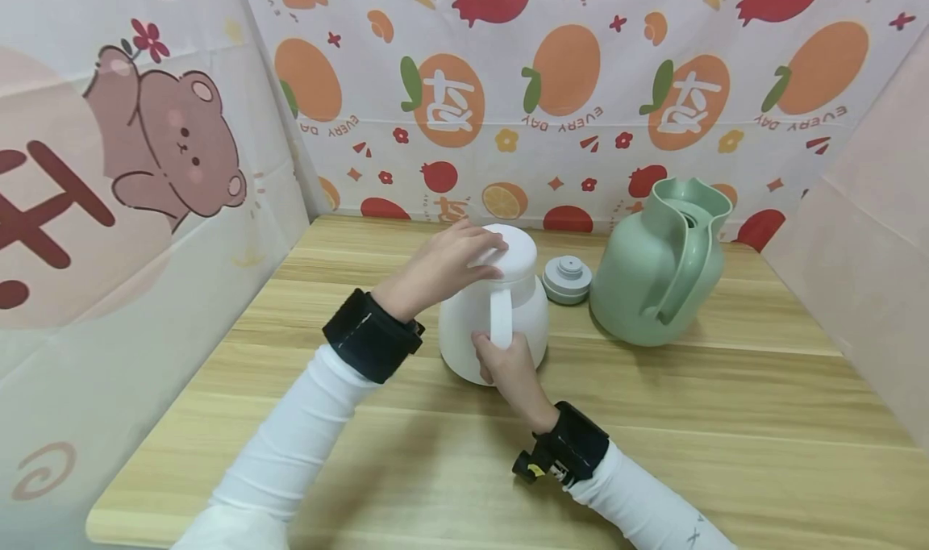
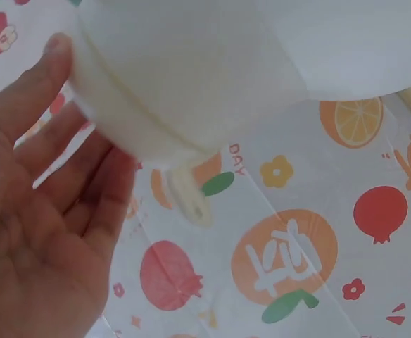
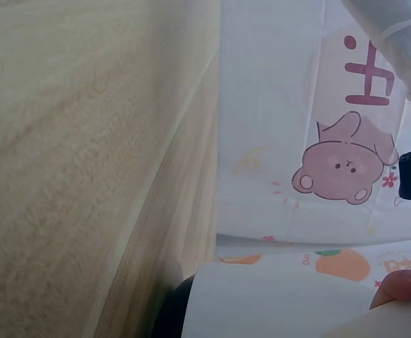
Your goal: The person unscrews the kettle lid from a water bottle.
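A white thermos jug (image 1: 457, 340) stands upright on the wooden table, its handle (image 1: 501, 316) turned toward the person. My left hand (image 1: 446, 266) holds the rounded white lid (image 1: 518, 247) from the left side. In the left wrist view, the thumb and fingers of the left hand (image 2: 43, 211) spread around the lid's edge (image 2: 96, 98). Lower down, my right hand (image 1: 514, 377) grips the handle, thumb along its left side. The right wrist view catches only a bit of that thumb (image 3: 402, 285) beside the white jug body (image 3: 262, 303).
A grey round stopper (image 1: 568, 280) sits just right of the white jug. Farther right is a green jug (image 1: 642, 280) with an uncovered neck and its handle facing forward. Printed cloth (image 1: 639, 90) hangs behind and beside the wooden table (image 1: 435, 469).
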Demonstrator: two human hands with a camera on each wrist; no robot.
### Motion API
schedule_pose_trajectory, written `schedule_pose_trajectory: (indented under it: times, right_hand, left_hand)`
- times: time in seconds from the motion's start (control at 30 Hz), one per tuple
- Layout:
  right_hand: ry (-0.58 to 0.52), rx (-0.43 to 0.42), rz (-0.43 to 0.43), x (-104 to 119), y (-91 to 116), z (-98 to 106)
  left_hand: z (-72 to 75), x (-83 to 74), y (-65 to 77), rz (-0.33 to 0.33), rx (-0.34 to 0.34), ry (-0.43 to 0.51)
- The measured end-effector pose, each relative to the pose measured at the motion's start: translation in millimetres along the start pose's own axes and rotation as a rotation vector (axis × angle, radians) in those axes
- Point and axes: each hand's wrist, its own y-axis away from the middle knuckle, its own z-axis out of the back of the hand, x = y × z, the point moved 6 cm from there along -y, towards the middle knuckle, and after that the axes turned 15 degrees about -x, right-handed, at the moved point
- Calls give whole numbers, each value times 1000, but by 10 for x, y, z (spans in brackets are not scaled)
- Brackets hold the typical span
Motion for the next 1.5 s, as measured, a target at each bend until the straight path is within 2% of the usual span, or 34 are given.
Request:
schedule_pose_trajectory:
  times: [0.1,0.3,0.43,0.5,0.57,0.7,0.77,0.87,1.03,1.13,1.27,1.4,1.5]
  right_hand:
    - [-5,7,-16,1,-1,2]
    - [-4,24,-46,71,25,3]
    - [-3,20,-55,185,79,-5]
    - [-1,18,-54,230,103,-13]
    - [1,20,-46,244,110,-20]
    - [16,28,-1,279,113,-28]
    - [17,30,17,294,110,-27]
    - [18,34,25,302,103,-29]
    - [13,38,9,249,79,-29]
    - [-8,32,-18,142,36,-14]
    - [-38,24,-51,14,-3,2]
    - [-55,23,-40,-7,5,-7]
    - [-58,28,-32,-11,11,-21]
  left_hand:
    - [-28,-41,-7,-25,-77,-56]
    - [-99,-164,-10,-130,-249,-170]
    - [-157,-234,-20,-205,-299,-245]
    - [-156,-227,-27,-216,-282,-243]
    - [-135,-174,-32,-188,-225,-179]
    - [-62,-20,-9,-101,-51,48]
    - [-40,42,11,-77,10,135]
    - [-33,103,40,-69,25,177]
    - [-61,87,68,-89,-78,142]
    - [-96,34,77,-124,-182,85]
    - [-145,-36,100,-191,-353,34]
    - [-191,-64,131,-259,-496,44]
    - [-200,-34,157,-282,-541,72]
